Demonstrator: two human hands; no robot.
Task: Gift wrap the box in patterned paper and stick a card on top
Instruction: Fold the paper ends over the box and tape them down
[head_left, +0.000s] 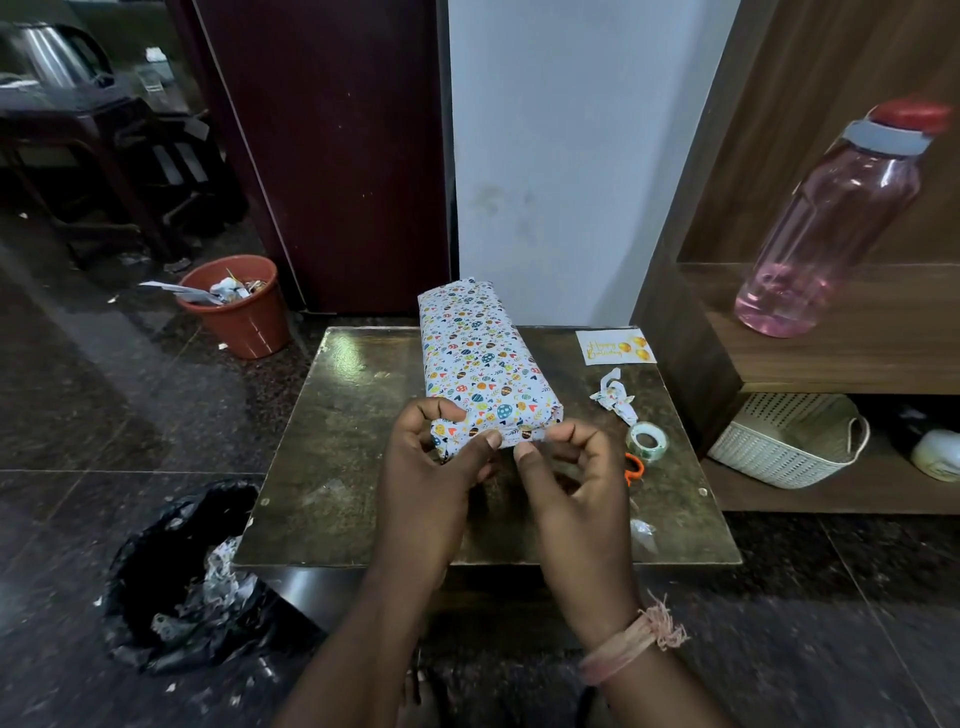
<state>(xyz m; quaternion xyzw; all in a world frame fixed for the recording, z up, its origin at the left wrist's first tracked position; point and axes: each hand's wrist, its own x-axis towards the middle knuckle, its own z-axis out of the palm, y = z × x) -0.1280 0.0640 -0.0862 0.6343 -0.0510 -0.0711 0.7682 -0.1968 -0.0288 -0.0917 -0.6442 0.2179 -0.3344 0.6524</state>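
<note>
The box (480, 358) lies lengthwise in the middle of the tabletop (353, 415), and the patterned paper (467, 332) already covers all of its top and its long sides. The far end looks folded closed, though I cannot see if it is taped. The near end is the part in work now. The left hand (431, 467) has its grip closed on the paper at the left corner of this end, thumb pressing on the folded flap. The right hand (566, 467) pinches the same flap from the right side with thumb and forefinger, the other fingers curled and holding nothing else. So the wrapping seems almost finished; I judge that only this last flap must be folded flat and fixed.

The tape roll (647, 441) lies just beside the right hand, and an orange handle, probably of scissors (635, 467), shows under it. A scrap of paper (618, 397) lies near the tape. The card (615, 346) rests apart at the far right corner of the tabletop, not yet stuck on the box, so this step is left.
</note>
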